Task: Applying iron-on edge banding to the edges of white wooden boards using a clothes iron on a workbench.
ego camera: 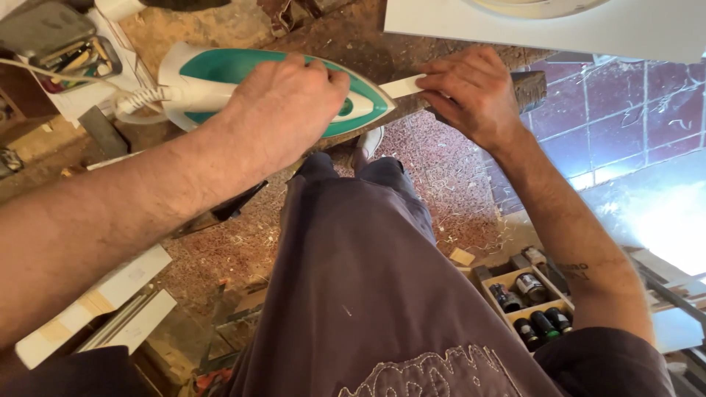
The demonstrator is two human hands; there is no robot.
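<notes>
Both of my hands are on the job: my left hand (283, 110) is wrapped tight over the handle of the teal and white iron (272, 88), and my right hand (471, 92) presses flat, fingers loosely curled, on the pale edging strip (403, 86) just ahead of the iron's tip. That strip lies along the board edge (526, 84). I judge the risk is the hot tip reaching my fingers, or the strip skewing off the edge if my pressure slackens.

Your rough wooden desk (346, 37) carries the teal-and-white iron (220, 77), a white strip (403, 85) at its tip, and a white board (559, 29).
</notes>
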